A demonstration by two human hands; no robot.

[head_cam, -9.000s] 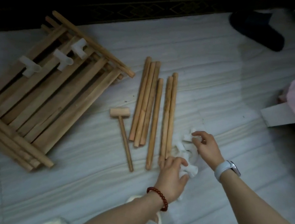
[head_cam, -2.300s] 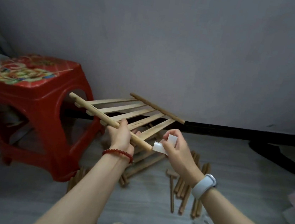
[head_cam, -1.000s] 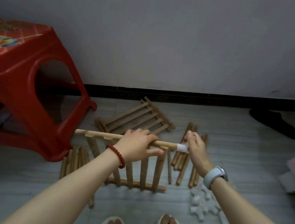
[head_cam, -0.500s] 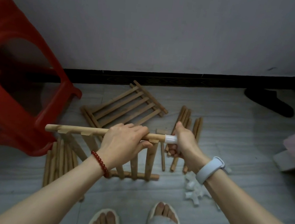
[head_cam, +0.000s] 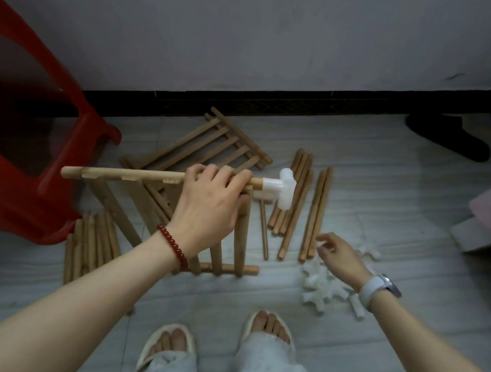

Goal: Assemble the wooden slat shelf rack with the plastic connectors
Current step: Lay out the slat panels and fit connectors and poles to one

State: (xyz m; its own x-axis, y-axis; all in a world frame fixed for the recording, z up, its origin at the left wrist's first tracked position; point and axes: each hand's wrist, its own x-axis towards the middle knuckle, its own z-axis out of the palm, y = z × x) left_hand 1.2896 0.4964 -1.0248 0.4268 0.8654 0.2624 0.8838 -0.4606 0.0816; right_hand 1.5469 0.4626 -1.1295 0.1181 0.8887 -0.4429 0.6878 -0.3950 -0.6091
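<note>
1. Slat panel (head_cam: 241,234): pale wood, flat slats set into round rails. It stands upright on its lower rail on the grey, streaked floor (head_cam: 341,352).
2. Top rail (head_cam: 125,174): a smooth round dowel, roughly level, notched where the slats enter.
3. Connector (head_cam: 282,188): white, glossy plastic, T-shaped, seated on the right end of the top rail.
4. Left hand (head_cam: 210,200): fingers curled over the top rail, gripping it just left of the connector. A red bead bracelet sits on the wrist.
5. Right hand (head_cam: 342,259): fingers spread and loose, holding nothing. It hovers low, over the pile of loose connectors (head_cam: 323,285), well apart from the left hand.
6. Loose dowels (head_cam: 300,198): round wooden rods lying side by side on the floor, behind the fitted connector and just beyond the right hand.
7. Second panel (head_cam: 212,144): flat on the floor behind the standing panel.
8. Dowel bundle (head_cam: 88,247): on the floor at the panel's left foot, against the red stool (head_cam: 25,158).
9. Room: the stool crowds the left rail end; open floor lies right of the pile and in front of the feet.
</note>
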